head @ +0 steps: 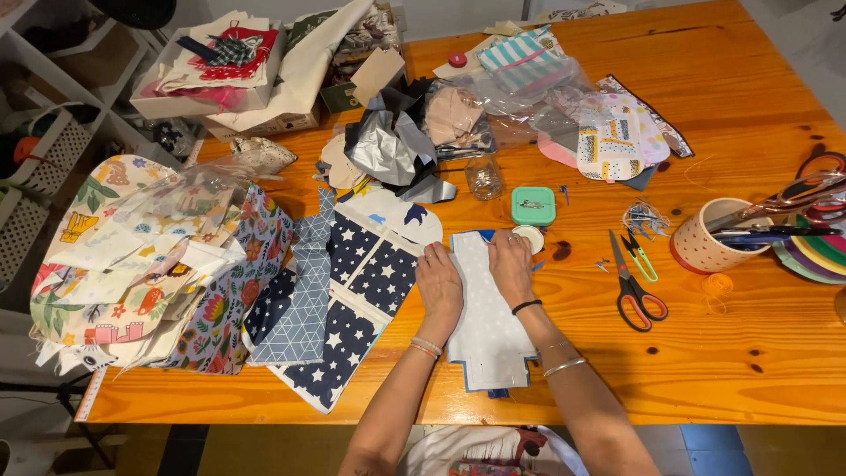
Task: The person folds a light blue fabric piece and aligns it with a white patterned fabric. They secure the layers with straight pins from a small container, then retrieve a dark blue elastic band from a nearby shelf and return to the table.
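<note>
Here, I count two hands on one cut fabric piece (487, 322), a pale grey panel with tiny white dots and stepped, notched corners at its near end, lying flat near the front edge of the wooden bench (731, 353). A blue layer peeks out at its top and bottom edges. My left hand (439, 284) lies flat on the panel's left edge, fingers together, grip open and closed on nothing. My right hand (511, 264) presses flat on the upper part, likewise holding nothing.

Just left lie navy star-print pieces (352, 308), several overlapping. To the right I see two pairs of scissors on the bench: one large red-handled pair (633, 284) and one small green pair (641, 254). One mint-green tin (533, 205) sits beyond the panel, and one dotted cup (705, 240) of tools stands further right.
</note>
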